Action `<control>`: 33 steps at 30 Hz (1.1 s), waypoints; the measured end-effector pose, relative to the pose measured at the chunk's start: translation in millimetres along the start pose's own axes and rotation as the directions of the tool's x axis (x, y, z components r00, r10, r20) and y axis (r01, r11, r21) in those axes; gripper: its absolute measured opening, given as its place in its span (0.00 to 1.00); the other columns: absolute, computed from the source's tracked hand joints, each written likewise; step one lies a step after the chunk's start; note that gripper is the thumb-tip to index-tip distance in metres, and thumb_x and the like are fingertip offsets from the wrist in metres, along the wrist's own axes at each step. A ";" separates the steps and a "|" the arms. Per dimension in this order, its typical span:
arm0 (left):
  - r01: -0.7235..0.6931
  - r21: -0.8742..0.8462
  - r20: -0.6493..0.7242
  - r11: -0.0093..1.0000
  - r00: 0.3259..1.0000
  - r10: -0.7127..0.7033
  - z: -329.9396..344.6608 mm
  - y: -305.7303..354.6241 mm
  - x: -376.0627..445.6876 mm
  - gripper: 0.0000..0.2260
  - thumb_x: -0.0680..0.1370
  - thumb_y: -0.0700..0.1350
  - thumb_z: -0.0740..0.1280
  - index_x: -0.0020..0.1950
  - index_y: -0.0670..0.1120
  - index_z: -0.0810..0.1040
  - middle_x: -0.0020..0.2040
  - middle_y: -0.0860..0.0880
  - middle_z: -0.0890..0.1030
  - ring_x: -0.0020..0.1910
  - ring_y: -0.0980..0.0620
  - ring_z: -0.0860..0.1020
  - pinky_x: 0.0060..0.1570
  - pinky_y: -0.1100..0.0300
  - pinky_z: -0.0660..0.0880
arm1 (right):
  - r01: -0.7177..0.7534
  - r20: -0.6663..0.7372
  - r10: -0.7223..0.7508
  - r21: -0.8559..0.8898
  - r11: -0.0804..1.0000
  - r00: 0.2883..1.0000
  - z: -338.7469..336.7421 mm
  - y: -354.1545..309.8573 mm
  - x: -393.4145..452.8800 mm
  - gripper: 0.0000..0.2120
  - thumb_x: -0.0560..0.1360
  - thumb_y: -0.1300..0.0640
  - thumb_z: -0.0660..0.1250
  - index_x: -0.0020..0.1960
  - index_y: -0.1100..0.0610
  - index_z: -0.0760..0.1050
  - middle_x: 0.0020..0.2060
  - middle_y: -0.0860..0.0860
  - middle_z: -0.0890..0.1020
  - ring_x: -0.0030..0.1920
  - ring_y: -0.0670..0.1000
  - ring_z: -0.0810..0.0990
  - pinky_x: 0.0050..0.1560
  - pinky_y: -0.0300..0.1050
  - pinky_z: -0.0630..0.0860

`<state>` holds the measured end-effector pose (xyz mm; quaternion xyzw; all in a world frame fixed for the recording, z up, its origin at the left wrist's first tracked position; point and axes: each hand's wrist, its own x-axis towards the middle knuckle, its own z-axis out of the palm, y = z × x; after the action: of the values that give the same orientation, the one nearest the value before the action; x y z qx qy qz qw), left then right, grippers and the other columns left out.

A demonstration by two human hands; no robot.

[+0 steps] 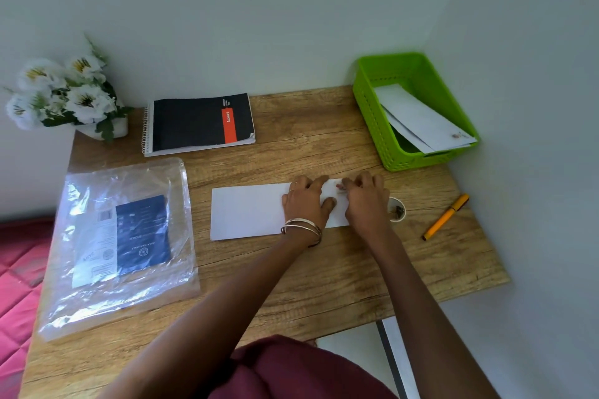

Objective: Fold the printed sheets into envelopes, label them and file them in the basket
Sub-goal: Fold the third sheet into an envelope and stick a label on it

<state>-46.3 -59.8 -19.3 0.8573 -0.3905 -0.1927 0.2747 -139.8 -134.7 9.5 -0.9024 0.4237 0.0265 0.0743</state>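
Note:
A white envelope (248, 210) lies flat in the middle of the wooden table (291, 278). My left hand (304, 201), with bangles on the wrist, presses flat on the envelope's right part. My right hand (366, 201) rests on the envelope's right end, its fingertips pinched at a small reddish sticker (339, 186) near the top corner. A green plastic basket (372, 113) stands at the back right and holds two white envelopes (418, 120). An orange pen (445, 217) lies to the right of my hands.
A small white cup (398, 209) sits just right of my right hand. A clear plastic bag with a blue printed pack (123, 236) covers the table's left side. A black spiral notebook (199, 123) and white flowers (64, 91) are at the back left. Walls close in behind and right.

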 end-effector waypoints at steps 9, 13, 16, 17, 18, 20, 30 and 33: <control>-0.065 -0.123 0.056 0.990 0.996 0.072 -12.4 -6.8 -13.0 0.27 0.73 0.43 0.68 0.71 0.48 0.65 0.61 0.48 0.73 0.62 0.46 0.69 0.59 0.51 0.69 | 0.040 -0.101 -0.061 -0.196 0.980 0.993 13.7 -7.3 -26.0 0.25 0.63 0.59 0.77 0.59 0.60 0.77 0.48 0.61 0.78 0.48 0.62 0.75 0.38 0.53 0.75; -0.082 -0.247 0.054 0.965 0.994 0.099 -22.4 -12.1 -23.2 0.26 0.73 0.38 0.68 0.69 0.46 0.67 0.60 0.47 0.75 0.57 0.49 0.73 0.60 0.54 0.70 | 0.030 -0.143 -0.058 -0.191 0.981 0.988 16.4 -8.0 -31.2 0.25 0.68 0.60 0.73 0.64 0.61 0.74 0.51 0.63 0.76 0.51 0.60 0.65 0.41 0.55 0.74; -0.089 -0.236 -0.011 0.968 0.996 0.089 -36.3 -19.0 -35.9 0.21 0.75 0.39 0.66 0.68 0.47 0.69 0.63 0.47 0.74 0.62 0.49 0.71 0.64 0.56 0.66 | 0.034 -0.099 -0.042 -0.087 0.996 0.994 17.9 -10.5 -34.3 0.26 0.75 0.61 0.64 0.72 0.62 0.64 0.60 0.63 0.70 0.58 0.63 0.65 0.55 0.58 0.68; -0.069 -0.182 -0.043 0.981 0.997 0.062 -41.4 -23.7 -40.8 0.20 0.75 0.40 0.65 0.67 0.48 0.70 0.65 0.47 0.73 0.64 0.48 0.69 0.64 0.55 0.65 | 0.028 -0.111 -0.029 -0.014 1.000 0.993 19.2 -12.4 -37.0 0.28 0.74 0.63 0.64 0.72 0.64 0.62 0.61 0.63 0.70 0.59 0.64 0.67 0.57 0.58 0.67; -0.029 -0.121 -0.087 0.992 0.996 0.019 -46.8 -29.8 -45.9 0.19 0.75 0.41 0.65 0.66 0.49 0.71 0.65 0.47 0.71 0.65 0.48 0.67 0.63 0.53 0.65 | 0.016 -0.143 -0.006 0.068 0.998 0.990 20.9 -14.4 -40.4 0.29 0.72 0.64 0.64 0.72 0.66 0.62 0.60 0.64 0.71 0.59 0.64 0.68 0.58 0.58 0.67; 0.097 -0.025 -0.203 0.995 0.974 -0.100 -58.6 -43.9 -56.1 0.18 0.75 0.43 0.65 0.65 0.50 0.71 0.66 0.46 0.69 0.65 0.46 0.66 0.61 0.50 0.66 | -0.019 -0.181 0.066 0.252 0.968 0.981 24.0 -18.7 -48.0 0.27 0.75 0.65 0.63 0.71 0.69 0.61 0.63 0.66 0.71 0.62 0.64 0.68 0.62 0.56 0.67; 0.485 -0.116 -0.213 0.867 0.840 -0.499 -94.6 -73.2 -72.7 0.31 0.72 0.46 0.70 0.71 0.47 0.59 0.66 0.38 0.63 0.64 0.37 0.66 0.59 0.42 0.68 | -0.145 -0.203 0.269 0.477 0.867 0.942 29.2 -37.9 -60.9 0.25 0.74 0.60 0.69 0.67 0.66 0.66 0.62 0.63 0.74 0.63 0.62 0.70 0.62 0.53 0.68; 0.488 -0.342 -0.128 0.803 0.823 -0.554 -102.5 -77.3 -66.6 0.30 0.72 0.43 0.71 0.70 0.46 0.62 0.67 0.40 0.67 0.63 0.39 0.70 0.61 0.46 0.69 | -0.169 -0.181 0.288 0.487 0.857 0.940 27.0 -37.1 -59.3 0.25 0.73 0.60 0.70 0.67 0.65 0.67 0.62 0.63 0.74 0.63 0.62 0.69 0.61 0.52 0.67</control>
<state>11.7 66.7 19.8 0.8969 -0.0723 -0.2202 0.3767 -148.8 -62.0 -6.4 -0.7970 0.5284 -0.1796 0.2311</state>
